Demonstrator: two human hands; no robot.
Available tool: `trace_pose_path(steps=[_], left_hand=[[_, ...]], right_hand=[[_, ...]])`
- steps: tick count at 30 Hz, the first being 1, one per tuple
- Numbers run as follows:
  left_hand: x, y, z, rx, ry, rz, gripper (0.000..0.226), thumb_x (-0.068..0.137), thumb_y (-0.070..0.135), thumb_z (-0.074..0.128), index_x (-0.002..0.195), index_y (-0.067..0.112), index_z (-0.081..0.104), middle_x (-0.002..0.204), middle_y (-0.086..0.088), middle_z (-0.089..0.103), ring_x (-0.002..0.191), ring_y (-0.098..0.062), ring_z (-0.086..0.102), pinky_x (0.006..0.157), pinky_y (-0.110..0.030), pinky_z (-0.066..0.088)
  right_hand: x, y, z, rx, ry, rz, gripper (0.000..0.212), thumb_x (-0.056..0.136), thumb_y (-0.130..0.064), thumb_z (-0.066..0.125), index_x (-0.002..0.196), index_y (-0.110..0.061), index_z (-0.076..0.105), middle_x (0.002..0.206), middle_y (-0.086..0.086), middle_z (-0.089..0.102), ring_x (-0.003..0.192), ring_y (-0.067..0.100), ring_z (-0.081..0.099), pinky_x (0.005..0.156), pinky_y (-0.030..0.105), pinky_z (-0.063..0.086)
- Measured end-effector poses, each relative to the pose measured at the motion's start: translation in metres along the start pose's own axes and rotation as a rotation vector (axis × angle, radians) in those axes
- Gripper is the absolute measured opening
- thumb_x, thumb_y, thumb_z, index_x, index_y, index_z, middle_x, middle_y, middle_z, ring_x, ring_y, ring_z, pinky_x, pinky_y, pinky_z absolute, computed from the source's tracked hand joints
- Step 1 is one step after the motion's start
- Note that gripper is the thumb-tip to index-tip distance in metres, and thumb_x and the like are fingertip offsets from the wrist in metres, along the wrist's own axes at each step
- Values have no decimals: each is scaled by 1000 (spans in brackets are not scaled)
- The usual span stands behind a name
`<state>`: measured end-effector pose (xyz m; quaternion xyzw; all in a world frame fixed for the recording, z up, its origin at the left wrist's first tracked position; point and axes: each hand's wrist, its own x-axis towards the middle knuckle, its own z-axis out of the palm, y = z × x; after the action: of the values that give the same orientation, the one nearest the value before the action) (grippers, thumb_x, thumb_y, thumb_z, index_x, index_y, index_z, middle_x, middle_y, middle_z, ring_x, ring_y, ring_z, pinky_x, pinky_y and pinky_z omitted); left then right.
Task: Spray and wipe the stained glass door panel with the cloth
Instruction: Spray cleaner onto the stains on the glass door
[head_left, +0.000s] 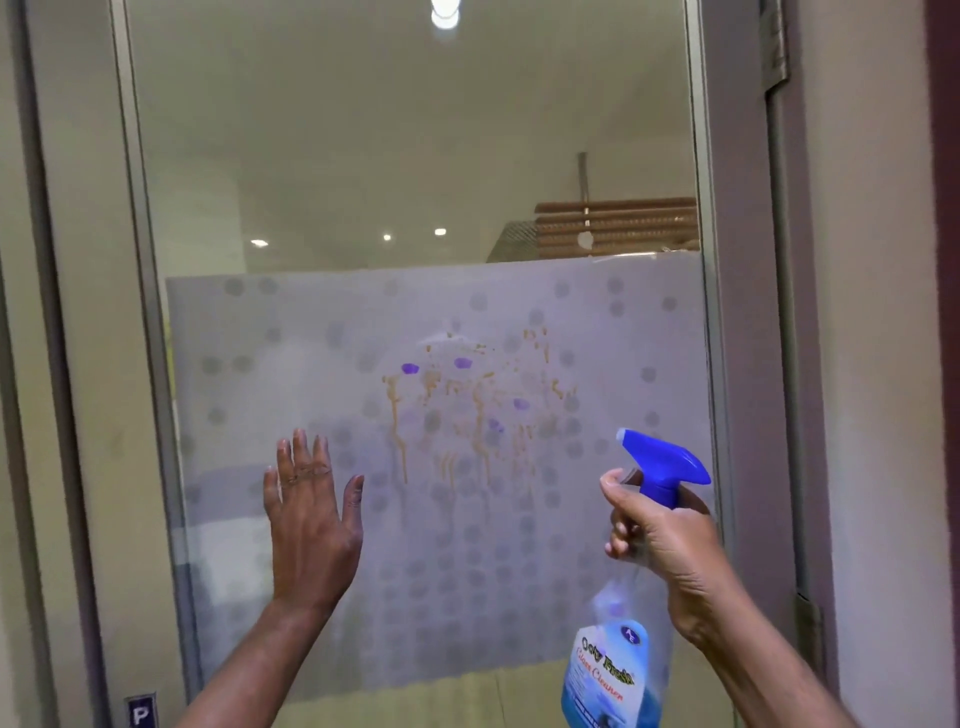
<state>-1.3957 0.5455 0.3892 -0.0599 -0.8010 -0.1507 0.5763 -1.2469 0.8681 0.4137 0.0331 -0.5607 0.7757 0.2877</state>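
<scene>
Orange-brown drip stains and purple blotches (467, 410) sit mid-panel on the frosted, dot-patterned film of the tall glass door panel (415, 182), which is set in a grey metal frame (748, 312); upper glass is clear, ceiling lights visible through it. Left hand (311, 525) is flat and empty, fingers spread and pointing up, palm toward the frosted film left of and below the stains; can't tell if it touches the glass. Right hand (660, 545) is clamped around the neck of a clear plastic spray bottle with blue liquid and a blue trigger head (618, 670), index finger (615, 486) on the trigger, nozzle pointing up-left toward the stains. Bottle is right of and below the stained patch, near the panel's right edge. Small blue "P" sign (140, 713) at bottom left of the frame. Cloth not seen.
</scene>
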Motion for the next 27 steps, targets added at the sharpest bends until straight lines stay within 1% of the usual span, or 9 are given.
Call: trace_pose_path(steps=[3,6,9,14,17,20,27], left_hand=[[5,-4,13,-18,21,14,71,105,49,21,157,2,26,168,-18,19,158,-31,12,127,-55,16],[10,-9,22,-27,40,24,67,105,43,28,157,1,26,168,-19,18,158,-31,12,126,-55,17],[13,-12,29,-27,62,44,66,105,39,30,157,-1,26,168,-20,17,158,-32,12,126,-55,16],[14,-19,41,15,106,70,65,104,35,32,157,-2,25,168,-21,17,158,-34,15,125,-56,19],[14,-21,46,56,126,80,65,104,35,32,157,-2,24,168,-21,17,157,-35,16,125,-56,19],[14,-21,47,53,134,77,65,104,36,30,157,-2,23,168,-21,18,157,-36,17,125,-55,19],[14,-20,46,41,146,81,66,105,38,27,157,-2,23,168,-21,18,157,-36,16,126,-55,18]], right_hand=[[7,1,3,-1,12,-17,8,89,-14,75,84,-15,69,60,7,46,56,22,41,54,33,48],[13,-4,4,5,25,-33,9,89,-13,75,85,-15,68,60,7,45,53,20,41,51,32,47],[22,-12,2,19,46,-60,10,89,-12,75,85,-15,67,60,6,45,52,20,41,49,30,45],[36,-15,-3,35,85,-78,10,88,-13,75,86,-14,66,58,6,46,52,22,40,52,32,46],[41,-11,-4,43,96,-68,12,89,-12,75,84,-15,65,58,6,45,53,22,39,55,33,46],[49,-14,-3,52,100,-69,11,89,-10,74,86,-12,64,55,4,45,50,21,38,53,31,45],[73,-43,18,51,49,-117,11,89,-12,74,89,-14,63,54,3,47,45,19,42,53,29,48]])
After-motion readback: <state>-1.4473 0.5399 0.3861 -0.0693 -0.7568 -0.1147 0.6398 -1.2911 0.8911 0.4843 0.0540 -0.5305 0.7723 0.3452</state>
